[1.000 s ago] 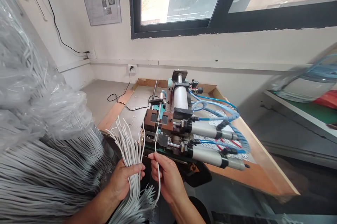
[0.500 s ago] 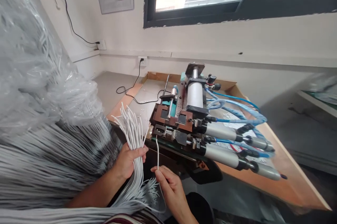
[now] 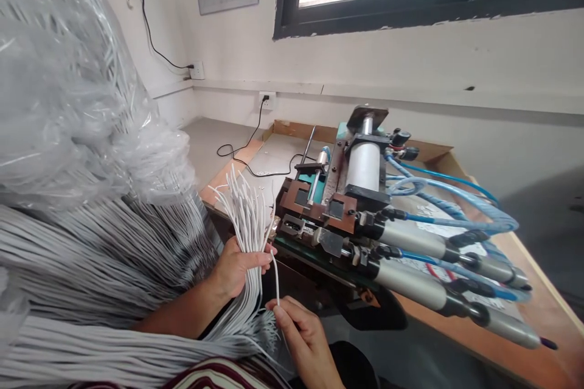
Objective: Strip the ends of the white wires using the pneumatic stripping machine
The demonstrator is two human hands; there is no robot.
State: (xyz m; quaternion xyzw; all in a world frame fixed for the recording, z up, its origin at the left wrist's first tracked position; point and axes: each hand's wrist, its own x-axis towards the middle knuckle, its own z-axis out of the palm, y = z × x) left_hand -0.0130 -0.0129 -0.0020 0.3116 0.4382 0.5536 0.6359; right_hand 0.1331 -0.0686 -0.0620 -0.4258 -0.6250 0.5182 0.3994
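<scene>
- The left hand (image 3: pixel 241 264), near the lower middle of the frame, is closed around a bundle of white wires (image 3: pixel 249 212), thumb across the front and fingers wrapped behind.
- The bundle stands up out of that grip, its tips fanned apart and leaning at different angles; below the grip the wires bend down and toward the lower left.
- The right hand (image 3: pixel 303 334), lower and to the right, pinches a single wire (image 3: pixel 277 282) between thumb and forefinger, the other fingers curled in.
- This wire rises from the pinch in a slight curve, its upper end close to the left hand's fingertips.
- Striped clothing (image 3: pixel 210 377) shows at the bottom edge.
- Just beyond the hands, right of the bundle, sits a machine (image 3: pixel 337 194) with brown and dark metal blocks, an upright silver cylinder (image 3: pixel 364 167) and two slanting cylinders that reach toward the lower right.
- Blue tubes (image 3: pixel 479 209) loop along its right side.
- The machine stands on a table (image 3: pixel 497 334) with raised wooden edges; pale scraps lie under the tubes.
- A black cord (image 3: pixel 249 164) curls behind the bundle up to a wall socket (image 3: pixel 267 100).
- A large mass of grey wires (image 3: pixel 91 255) fills the left, clear plastic wrap (image 3: pixel 91 121) over its upper part.
- A dark-framed window (image 3: pixel 387 5) is at the upper right.
</scene>
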